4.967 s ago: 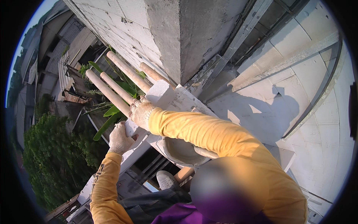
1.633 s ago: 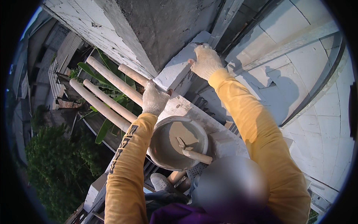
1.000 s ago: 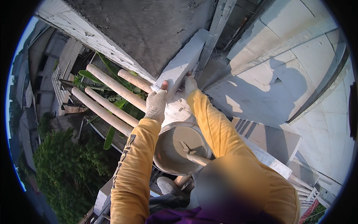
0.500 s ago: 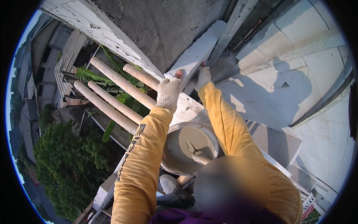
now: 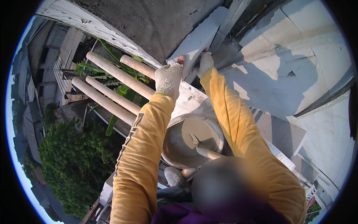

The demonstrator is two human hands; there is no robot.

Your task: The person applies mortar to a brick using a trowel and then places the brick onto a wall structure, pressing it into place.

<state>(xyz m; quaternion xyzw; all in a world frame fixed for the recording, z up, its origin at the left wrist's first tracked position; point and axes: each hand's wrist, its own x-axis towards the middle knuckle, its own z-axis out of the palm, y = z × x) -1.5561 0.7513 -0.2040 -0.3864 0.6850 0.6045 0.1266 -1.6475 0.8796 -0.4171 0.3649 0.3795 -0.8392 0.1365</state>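
A long white block (image 5: 201, 34) lies along the foot of a grey plastered wall, its near end toward me. My left hand (image 5: 169, 79), in a pale knitted glove with bare fingertips, closes on the block's near left corner. My right hand (image 5: 205, 62), gloved the same way, grips along its right side; most of its fingers are hidden. Below, between my yellow-sleeved forearms, stands a round bucket (image 5: 166, 152) of wet grey mortar. A tool with a wooden handle (image 5: 209, 153) rests in it, its working end sunk in the mortar.
Several round wooden poles (image 5: 119, 74) jut out at left above a drop with trees (image 5: 71, 164) and roofs. The plastered wall (image 5: 149, 26) rises ahead. A metal post (image 5: 229, 26) stands beside the block, and a pale block wall (image 5: 309, 78) runs along the right.
The whole view has shifted slightly, so wall, block and hands sit higher in the picture. Both hands keep their places on the block, with no clear movement of it against the wall.
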